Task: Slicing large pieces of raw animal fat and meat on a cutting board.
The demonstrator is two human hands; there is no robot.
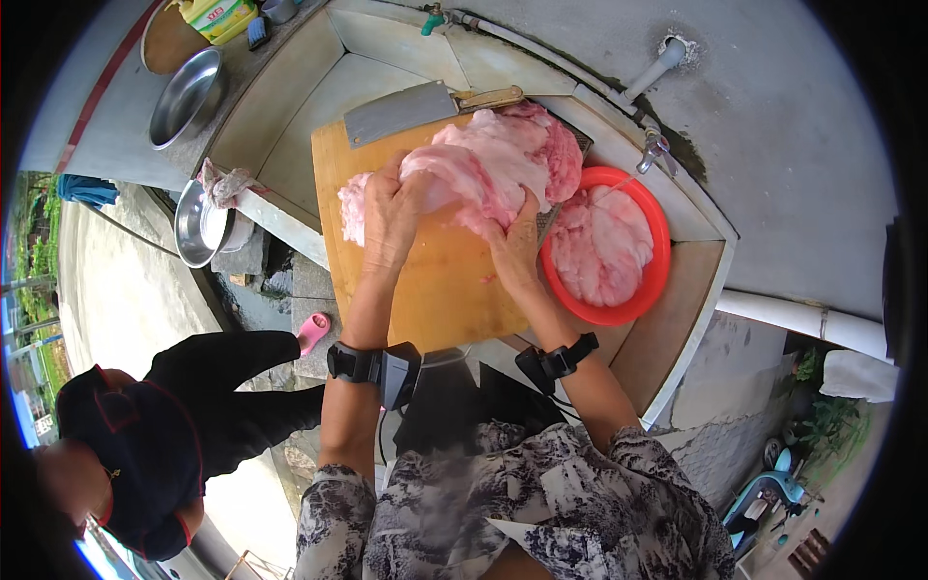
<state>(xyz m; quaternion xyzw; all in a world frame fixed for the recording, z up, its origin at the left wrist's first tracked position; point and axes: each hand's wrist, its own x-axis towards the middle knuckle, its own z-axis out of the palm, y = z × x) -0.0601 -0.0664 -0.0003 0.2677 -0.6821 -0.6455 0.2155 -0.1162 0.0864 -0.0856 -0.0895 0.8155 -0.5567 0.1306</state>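
Note:
A large pale-pink piece of fatty raw meat (486, 156) lies across the back of a wooden cutting board (435, 290). My left hand (391, 214) grips its left part, thumb and fingers pressed into the soft folds. With my right hand (518, 235) I pinch the near edge of the same meat. A smaller fatty lump (353, 210) rests at the board's left side, partly behind my left hand. Beyond the meat, a cleaver (402, 112) with a wooden handle lies flat along the board's far edge. Both wrists wear black straps with devices.
Right of the board, a red plastic basin (641, 308) holds more pink meat in water beneath a metal tap (655, 148). The tiled sink wall (391, 29) surrounds the board. Steel bowls (187, 98) stand at left. A person in dark clothes (145, 428) is close on the left.

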